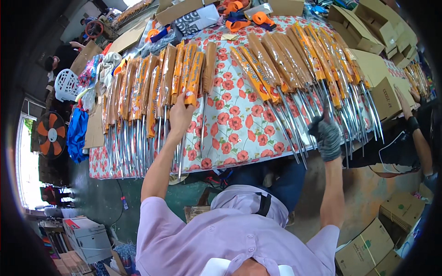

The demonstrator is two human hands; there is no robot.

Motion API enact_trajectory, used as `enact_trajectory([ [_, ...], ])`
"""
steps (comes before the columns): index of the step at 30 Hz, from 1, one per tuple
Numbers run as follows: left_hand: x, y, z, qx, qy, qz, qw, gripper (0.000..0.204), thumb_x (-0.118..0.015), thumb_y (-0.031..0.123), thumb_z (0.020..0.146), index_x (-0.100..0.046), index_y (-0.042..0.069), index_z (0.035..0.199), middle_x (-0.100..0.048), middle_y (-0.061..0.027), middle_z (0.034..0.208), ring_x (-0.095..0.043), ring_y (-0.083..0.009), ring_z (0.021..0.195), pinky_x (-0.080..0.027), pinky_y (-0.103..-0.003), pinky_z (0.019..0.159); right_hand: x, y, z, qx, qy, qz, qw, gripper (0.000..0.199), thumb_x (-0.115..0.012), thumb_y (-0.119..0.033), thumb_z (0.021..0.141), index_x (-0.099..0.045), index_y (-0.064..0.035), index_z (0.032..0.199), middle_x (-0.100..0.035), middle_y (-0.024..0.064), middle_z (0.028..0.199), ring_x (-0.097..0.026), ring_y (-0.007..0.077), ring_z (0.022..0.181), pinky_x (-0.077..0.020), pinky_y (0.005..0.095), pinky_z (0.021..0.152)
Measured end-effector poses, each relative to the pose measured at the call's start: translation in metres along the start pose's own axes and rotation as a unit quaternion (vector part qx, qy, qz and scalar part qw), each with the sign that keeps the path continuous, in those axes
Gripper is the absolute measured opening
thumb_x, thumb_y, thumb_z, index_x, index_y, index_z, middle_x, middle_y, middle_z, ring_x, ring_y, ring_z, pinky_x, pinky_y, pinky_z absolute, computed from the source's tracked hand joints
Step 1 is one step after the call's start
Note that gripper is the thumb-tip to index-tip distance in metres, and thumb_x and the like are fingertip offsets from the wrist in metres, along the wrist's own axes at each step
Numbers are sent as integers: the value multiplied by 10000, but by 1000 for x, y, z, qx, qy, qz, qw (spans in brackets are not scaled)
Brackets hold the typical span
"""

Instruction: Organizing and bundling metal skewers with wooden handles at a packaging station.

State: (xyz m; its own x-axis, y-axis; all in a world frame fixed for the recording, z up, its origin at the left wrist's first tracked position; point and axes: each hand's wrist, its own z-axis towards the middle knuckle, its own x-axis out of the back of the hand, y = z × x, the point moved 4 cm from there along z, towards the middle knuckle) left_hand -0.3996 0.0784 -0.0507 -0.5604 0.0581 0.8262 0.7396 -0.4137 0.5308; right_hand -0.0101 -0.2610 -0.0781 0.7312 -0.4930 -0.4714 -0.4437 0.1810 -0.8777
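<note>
The left hand (180, 112) is bare and grips one orange-sleeved tong (192, 78) near the lower end of its sleeve, thumb and fingers closed around it. That tong lies in the left row of tongs (138, 96), whose orange sleeves point away from the person while the shiny metal legs hang over the near edge of the tabletop (230, 124). The tabletop is covered with a white cloth printed with red flowers.

The right hand (327, 135) wears a dark grey glove and sits at the metal legs of the right row of tongs (304, 60) — its fingers curl among the legs, but whether it actually grips one cannot be told. This row fans out to the right of the held tong, with bare flowered cloth between the two rows.

Beyond the rows, at the far edge of the tabletop, lie orange tape dispensers (258, 18) and cardboard boxes (363, 27). An orange fan (51, 135) stands well left of the tabletop.
</note>
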Motion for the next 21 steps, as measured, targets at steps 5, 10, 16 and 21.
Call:
enact_trajectory([
  [5, -49, 3, 34, -36, 64, 11, 997, 643, -717, 241, 866, -444, 83, 1426, -688, -260, 1045, -679, -450, 941, -540, -523, 767, -36, 40, -6, -19, -26, -26, 999, 298, -733, -195, 902, -656, -16, 1128, -710, 87, 961, -705, 218, 855, -590, 366, 815],
  [10, -82, 17, 51, 50, 54, 119, 990, 619, -651, 238, 915, -354, 70, 1431, -638, -289, 1159, -698, -453, 907, -567, -554, 759, -87, 53, -17, -41, -29, -107, 993, 231, -690, -150, 921, -665, -11, 1104, -711, 88, 950, -703, 205, 808, -586, 335, 784],
  [16, -115, -45, 88, 101, 83, -118, 984, 349, -599, 97, 865, -558, 5, 1199, -693, -255, 856, -713, -410, 852, -549, -553, 730, -124, 109, -4, -52, -72, -174, 981, 153, -648, -71, 934, -659, -25, 1080, -686, 47, 919, -663, 150, 768, -545, 281, 723],
  [21, -57, 1, 59, 147, -140, -389, 898, 379, -625, 87, 851, -562, 3, 1215, -646, -91, 719, -613, -193, 585, -482, -370, 528, -91, 135, 13, 101, -40, -432, 895, 148, -654, -68, 928, -649, -10, 1064, -636, 45, 867, -615, 167, 767, -503, 307, 693],
])
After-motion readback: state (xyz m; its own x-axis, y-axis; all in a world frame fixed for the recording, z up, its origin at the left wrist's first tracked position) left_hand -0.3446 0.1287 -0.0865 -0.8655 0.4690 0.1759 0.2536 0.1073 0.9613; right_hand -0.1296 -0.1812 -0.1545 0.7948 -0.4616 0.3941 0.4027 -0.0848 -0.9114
